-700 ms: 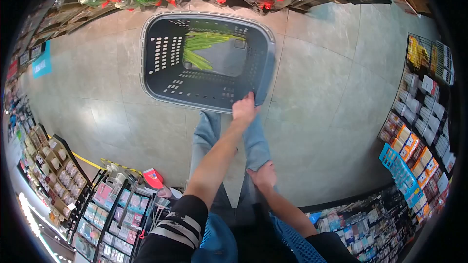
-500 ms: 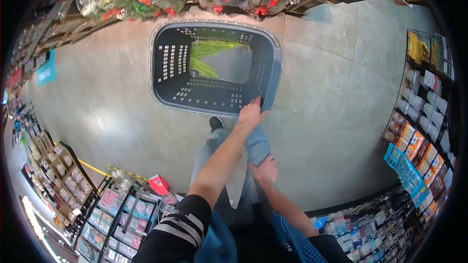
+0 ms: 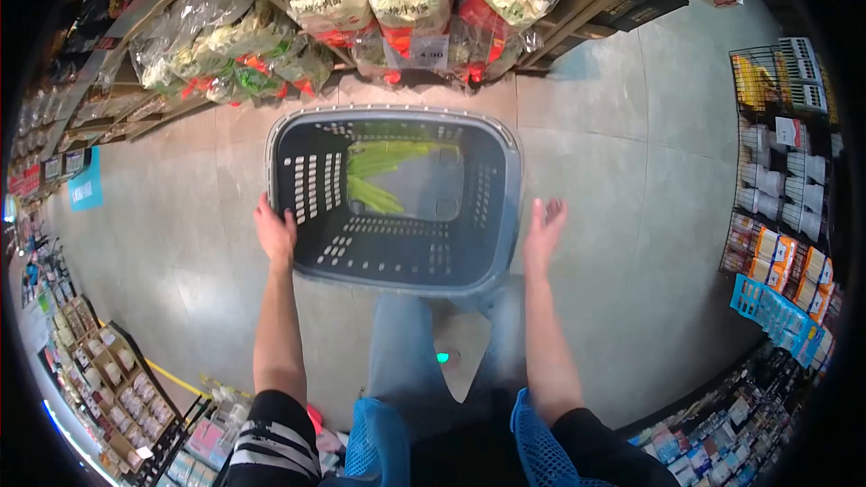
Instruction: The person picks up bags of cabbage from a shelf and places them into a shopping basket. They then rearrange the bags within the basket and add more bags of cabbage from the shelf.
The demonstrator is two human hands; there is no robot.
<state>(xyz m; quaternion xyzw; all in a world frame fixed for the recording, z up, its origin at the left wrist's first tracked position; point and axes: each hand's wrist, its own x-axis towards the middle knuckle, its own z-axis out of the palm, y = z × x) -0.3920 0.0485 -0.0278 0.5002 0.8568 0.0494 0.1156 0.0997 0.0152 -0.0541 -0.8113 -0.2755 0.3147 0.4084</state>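
A grey plastic basket [image 3: 406, 284] with perforated walls stands in front of my legs. Long green vegetables [image 3: 377, 176] lie on its bottom, toward the left. My left hand [image 3: 275, 230] is at the basket's left rim with its fingers apart; whether it touches the rim is hard to tell. On the other side, my right hand [image 3: 544, 230] is raised just right of the basket, fingers spread and holding nothing, with a small gap to the rim.
Shelves with bagged goods [image 3: 410, 4] and a price tag [image 3: 424, 52] stand beyond the basket. Racks of packaged goods [image 3: 780, 261] line the right side. More display stands [image 3: 117, 379] are at the lower left. Grey tiles [image 3: 613, 243] cover the floor.
My left hand has left the basket's near right corner for its left side. My right hand has moved from near my knee up to the right side. The basket appears lower in view.
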